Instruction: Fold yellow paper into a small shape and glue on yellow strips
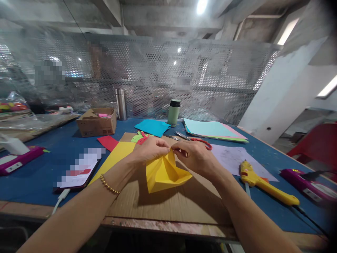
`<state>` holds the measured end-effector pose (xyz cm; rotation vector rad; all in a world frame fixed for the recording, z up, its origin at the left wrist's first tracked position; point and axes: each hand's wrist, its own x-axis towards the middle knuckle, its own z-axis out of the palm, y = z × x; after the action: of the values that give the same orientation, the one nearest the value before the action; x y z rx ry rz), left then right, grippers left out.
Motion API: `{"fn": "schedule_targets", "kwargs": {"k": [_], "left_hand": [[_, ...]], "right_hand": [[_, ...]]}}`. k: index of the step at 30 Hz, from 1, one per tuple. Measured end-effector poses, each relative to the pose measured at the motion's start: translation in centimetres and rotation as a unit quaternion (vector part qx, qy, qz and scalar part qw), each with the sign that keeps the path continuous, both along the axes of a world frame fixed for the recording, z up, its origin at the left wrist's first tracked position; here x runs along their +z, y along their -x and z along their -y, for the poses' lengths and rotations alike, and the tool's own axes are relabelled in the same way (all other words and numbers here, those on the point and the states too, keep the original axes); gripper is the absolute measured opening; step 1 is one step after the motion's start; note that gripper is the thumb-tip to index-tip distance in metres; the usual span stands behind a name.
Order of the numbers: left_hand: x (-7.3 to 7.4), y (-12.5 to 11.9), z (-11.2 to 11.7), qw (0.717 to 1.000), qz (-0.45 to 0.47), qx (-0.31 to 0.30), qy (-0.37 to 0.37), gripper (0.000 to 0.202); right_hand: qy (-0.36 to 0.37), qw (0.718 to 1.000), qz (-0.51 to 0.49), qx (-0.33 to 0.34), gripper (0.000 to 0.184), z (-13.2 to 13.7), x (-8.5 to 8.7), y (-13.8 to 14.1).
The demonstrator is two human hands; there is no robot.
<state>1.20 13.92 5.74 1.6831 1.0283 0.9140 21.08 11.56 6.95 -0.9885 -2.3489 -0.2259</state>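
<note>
A folded yellow paper is held up just above a brown cardboard sheet on the blue table. My left hand pinches the paper's upper left edge; a bead bracelet is on that wrist. My right hand pinches the upper right edge, fingers closed on the fold. The two hands almost meet at the top of the paper. A flat yellow sheet lies under my left forearm.
Red-handled scissors, a yellow glue gun, a phone, red paper, blue paper, a stack of coloured sheets, a green flask, a steel flask, a cardboard box. Perforated metal screen behind.
</note>
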Motion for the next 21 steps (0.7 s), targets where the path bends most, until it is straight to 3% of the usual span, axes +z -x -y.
{"fn": "schedule_targets", "kwargs": {"k": [6, 13, 21], "left_hand": [[0.09, -0.05, 0.06, 1.0, 0.001, 0.001, -0.008, 0.01], [0.04, -0.01, 0.14, 1.0, -0.002, -0.01, -0.022, 0.012], [-0.24, -0.01, 0.05, 0.998, -0.038, 0.0, -0.045, 0.014]], "right_hand": [[0.114, 0.989, -0.097, -0.015, 0.019, -0.29, 0.29, -0.08], [0.184, 0.975, -0.109, -0.052, 0.021, -0.73, 0.4, 0.09], [0.193, 0.975, -0.095, -0.052, 0.018, 0.08, 0.74, 0.49]]}}
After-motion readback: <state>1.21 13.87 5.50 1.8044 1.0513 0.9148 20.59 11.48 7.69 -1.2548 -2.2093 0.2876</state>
